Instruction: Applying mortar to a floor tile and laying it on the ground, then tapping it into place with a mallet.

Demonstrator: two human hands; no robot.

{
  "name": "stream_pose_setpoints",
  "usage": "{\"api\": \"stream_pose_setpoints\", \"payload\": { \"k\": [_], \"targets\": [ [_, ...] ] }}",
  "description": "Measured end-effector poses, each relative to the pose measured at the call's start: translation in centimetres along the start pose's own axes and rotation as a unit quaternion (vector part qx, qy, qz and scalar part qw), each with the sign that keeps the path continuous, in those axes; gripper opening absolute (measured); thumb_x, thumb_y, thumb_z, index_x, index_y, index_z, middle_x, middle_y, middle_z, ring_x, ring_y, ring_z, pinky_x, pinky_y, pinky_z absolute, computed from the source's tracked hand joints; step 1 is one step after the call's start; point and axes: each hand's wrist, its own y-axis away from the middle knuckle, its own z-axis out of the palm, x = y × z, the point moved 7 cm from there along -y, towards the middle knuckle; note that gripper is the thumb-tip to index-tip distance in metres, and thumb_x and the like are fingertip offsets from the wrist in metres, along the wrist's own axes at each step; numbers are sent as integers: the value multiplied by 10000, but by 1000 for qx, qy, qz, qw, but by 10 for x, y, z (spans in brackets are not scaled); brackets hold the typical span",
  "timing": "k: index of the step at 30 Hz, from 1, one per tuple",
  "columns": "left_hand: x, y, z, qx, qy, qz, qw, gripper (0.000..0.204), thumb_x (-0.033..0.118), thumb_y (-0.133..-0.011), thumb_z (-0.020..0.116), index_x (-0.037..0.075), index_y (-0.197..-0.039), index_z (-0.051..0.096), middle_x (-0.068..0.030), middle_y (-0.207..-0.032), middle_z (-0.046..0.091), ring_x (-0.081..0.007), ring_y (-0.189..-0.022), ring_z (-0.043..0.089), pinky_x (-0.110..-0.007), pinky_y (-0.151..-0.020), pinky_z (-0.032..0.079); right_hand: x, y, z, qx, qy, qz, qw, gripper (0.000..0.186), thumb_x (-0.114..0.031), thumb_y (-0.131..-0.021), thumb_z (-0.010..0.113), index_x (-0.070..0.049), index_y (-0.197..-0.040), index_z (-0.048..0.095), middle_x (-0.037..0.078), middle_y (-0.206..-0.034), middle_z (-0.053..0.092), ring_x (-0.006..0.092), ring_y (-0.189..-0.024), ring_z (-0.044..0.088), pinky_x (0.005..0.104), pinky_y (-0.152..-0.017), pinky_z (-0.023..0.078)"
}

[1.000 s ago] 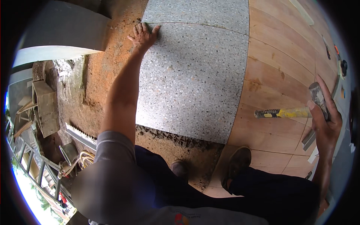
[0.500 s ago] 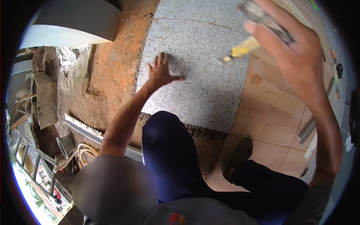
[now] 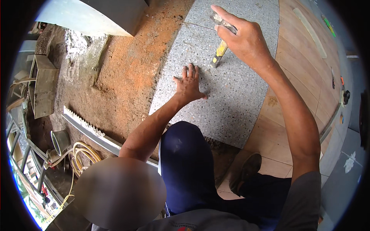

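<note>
My left hand lies flat with spread fingers on a grey speckled floor tile. Up and to the right of it, my right hand grips a hammer near its head, the index finger stretched along the top. The hammer's yellow and dark handle points down at the tile; whether its end touches the surface I cannot tell. A joint divides this tile from another speckled tile beyond it. My knee is at the tile's near edge.
Orange-brown bare ground borders the tiles on the left. Wood-look floor tiles lie on the right, with a pale strip on them. At lower left are a mortar-crusted straight bar, a coiled yellow hose and a metal box.
My right hand has swung left and away from me with the hammer, bringing the handle over the tile nearer my left hand. The left hand stays flat on the tile; the view has shifted.
</note>
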Motion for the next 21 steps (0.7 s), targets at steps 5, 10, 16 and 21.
{"api": "stream_pose_setpoints", "payload": {
  "k": [5,10,16,21],
  "targets": [
    [-2,-3,-2,11,7,-3,1000,1443,624,-574,928,42,-1638,145,-206,-1710,114,-440,-1558,172,-805,-1057,322,0,-11,6,-2,141,10,990,522,-194,-946,698,-196,-1460,608,95,-943,736,34,-822,558,249,-775,502],
    [-4,-6,-5,13,8,1,1000,1426,607,-577,930,38,-1633,158,-212,-1705,115,-444,-1553,176,-812,-1045,330,-29,-26,-4,63,0,-107,992,493,-75,-934,601,25,-1416,574,214,-702,646,154,-584,627,342,-578,517],
    [-5,-8,-5,12,14,-1,1000,1418,594,-588,929,36,-1634,150,-216,-1705,109,-450,-1554,165,-816,-1041,330,-14,-47,11,14,23,-21,999,503,-95,-933,604,-9,-1428,578,206,-638,611,166,-569,618,357,-580,519],
    [-2,-9,-8,9,9,2,1000,1423,594,-590,927,37,-1636,139,-225,-1702,109,-452,-1552,166,-818,-1041,329,-6,-68,21,28,2,-70,997,498,-96,-939,590,-9,-1429,573,256,-805,698,223,-633,682,368,-625,541]
  ]
}}
